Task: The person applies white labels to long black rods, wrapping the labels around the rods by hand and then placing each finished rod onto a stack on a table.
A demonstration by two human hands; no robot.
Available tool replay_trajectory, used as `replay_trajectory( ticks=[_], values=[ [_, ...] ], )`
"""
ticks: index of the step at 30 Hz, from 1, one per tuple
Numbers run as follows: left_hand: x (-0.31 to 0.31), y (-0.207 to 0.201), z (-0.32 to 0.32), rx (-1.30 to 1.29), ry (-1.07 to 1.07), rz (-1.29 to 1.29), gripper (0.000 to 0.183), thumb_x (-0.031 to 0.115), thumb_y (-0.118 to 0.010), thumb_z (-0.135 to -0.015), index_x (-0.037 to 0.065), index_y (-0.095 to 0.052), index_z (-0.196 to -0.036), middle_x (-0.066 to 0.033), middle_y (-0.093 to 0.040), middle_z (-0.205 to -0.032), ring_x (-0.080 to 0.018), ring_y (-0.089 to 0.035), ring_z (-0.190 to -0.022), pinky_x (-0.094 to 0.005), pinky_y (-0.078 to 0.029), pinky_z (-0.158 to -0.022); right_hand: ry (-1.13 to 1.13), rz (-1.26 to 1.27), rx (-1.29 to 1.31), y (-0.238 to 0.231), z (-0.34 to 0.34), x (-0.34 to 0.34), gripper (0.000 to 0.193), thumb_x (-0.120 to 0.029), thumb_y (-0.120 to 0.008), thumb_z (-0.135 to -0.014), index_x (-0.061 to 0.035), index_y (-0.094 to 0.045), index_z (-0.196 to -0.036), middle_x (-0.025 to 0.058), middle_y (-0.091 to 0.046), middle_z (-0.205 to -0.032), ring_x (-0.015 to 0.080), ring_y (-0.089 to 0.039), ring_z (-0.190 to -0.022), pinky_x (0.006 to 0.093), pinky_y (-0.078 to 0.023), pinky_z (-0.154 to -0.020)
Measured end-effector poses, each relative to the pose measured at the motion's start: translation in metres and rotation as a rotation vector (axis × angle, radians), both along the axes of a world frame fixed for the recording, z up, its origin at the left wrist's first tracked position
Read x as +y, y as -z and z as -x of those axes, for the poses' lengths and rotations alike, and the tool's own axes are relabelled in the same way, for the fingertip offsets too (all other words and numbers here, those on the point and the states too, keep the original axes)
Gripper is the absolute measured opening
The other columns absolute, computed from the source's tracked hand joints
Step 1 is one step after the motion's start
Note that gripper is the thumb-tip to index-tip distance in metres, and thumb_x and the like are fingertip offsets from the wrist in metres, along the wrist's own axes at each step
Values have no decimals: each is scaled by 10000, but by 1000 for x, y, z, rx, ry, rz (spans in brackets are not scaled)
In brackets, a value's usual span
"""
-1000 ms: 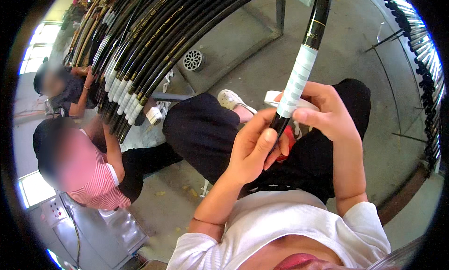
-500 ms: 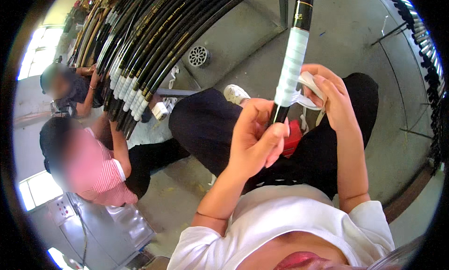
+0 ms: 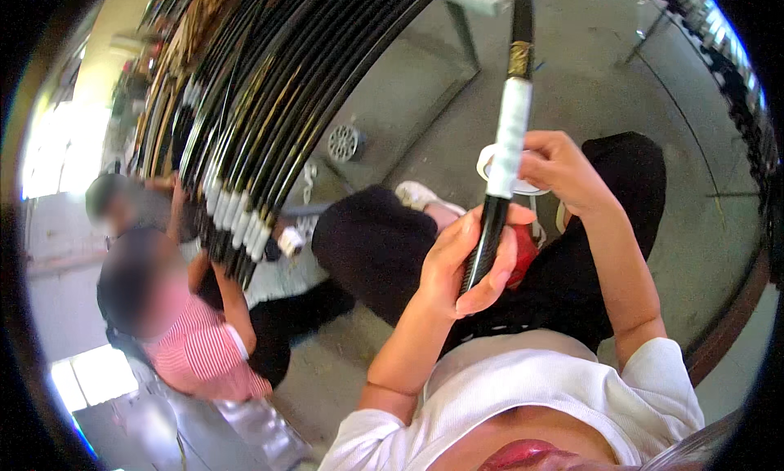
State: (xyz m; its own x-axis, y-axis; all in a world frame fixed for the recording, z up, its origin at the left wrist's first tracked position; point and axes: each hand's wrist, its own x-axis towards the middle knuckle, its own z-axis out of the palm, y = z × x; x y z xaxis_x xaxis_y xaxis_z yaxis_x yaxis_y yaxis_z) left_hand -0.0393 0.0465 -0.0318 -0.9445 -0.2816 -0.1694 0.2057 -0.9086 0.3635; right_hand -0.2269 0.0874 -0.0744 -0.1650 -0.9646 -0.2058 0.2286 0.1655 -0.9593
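A glossy black rod point(image 3: 494, 218) with a gold marking stands nearly upright before me, its upper end running out of view. White tape point(image 3: 512, 120) is wound around it above my grip. My left hand point(image 3: 478, 263) is closed around the rod's black lower end, thumb and fingers on either side. Beside the taped stretch, the bent fingers of my right hand point(image 3: 567, 173) hold a white tape roll point(image 3: 487, 162); part of the roll passes behind the rod. A red object point(image 3: 523, 255) shows in my lap behind the left hand, mostly hidden.
Many similar black rods point(image 3: 302, 104) with white taped ends lie in a rack at left. Two people point(image 3: 200, 340) sit by it with hands at the rod ends. A round drain cover point(image 3: 345, 143) is in the floor. Another rod rack point(image 3: 747, 136) curves along the right.
The rod has turned, bringing another gold marking into sight. My left hand sits lower, with its fingers spread along the rod. The tape roll now shows at the rod's left side.
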Motion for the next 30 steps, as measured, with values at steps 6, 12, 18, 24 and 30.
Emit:
replay_trajectory(
  ticks=[6, 12, 18, 24, 30],
  values=[
    [-1, -19, 31, -293, -69, 668, 432, 209, -553, -885, -73, -455, -1198, -87, -562, -768, -84, -429, -382, -184, -333, -341, -127, 47, 593, 17, 42, -3, 256, -290, -607, -769, -74, -676, -889, 113, -672, -882, 255, -639, -813, 362, -485, -754],
    [2, -37, 96, -388, -84, 1089, 442, 185, -647, -815, -60, -496, -1150, -50, -543, -790, -75, -475, -503, -188, -361, -382, -400, -62, 919, 16, 68, -26, 226, -288, -597, -710, -92, -671, -794, 114, -660, -778, 291, -633, -764, 412, -486, -662],
    [-3, -50, 190, -386, -59, 1364, 360, 152, -628, -810, -33, -530, -1103, -26, -552, -806, -77, -494, -637, -213, -410, -569, -392, -99, 1123, 59, 85, -18, 170, -183, -602, -683, -46, -674, -755, 146, -661, -786, 300, -649, -762, 431, -508, -622],
    [-20, -62, 329, -299, -64, 1723, 283, 122, -606, -826, -24, -541, -1060, -25, -572, -884, -86, -521, -801, -237, -425, -742, -337, -40, 1272, 42, 114, 11, 142, -93, -602, -680, -31, -688, -775, 163, -669, -808, 310, -664, -759, 409, -526, -599],
    [-25, -35, 477, -146, -104, 1980, 292, 165, -620, -813, -23, -554, -1027, -42, -592, -849, -104, -539, -758, -251, -434, -704, -242, -100, 1306, 51, 131, 10, 132, -112, -640, -676, -57, -705, -777, 120, -684, -798, 271, -675, -737, 381, -527, -562]
  ],
)
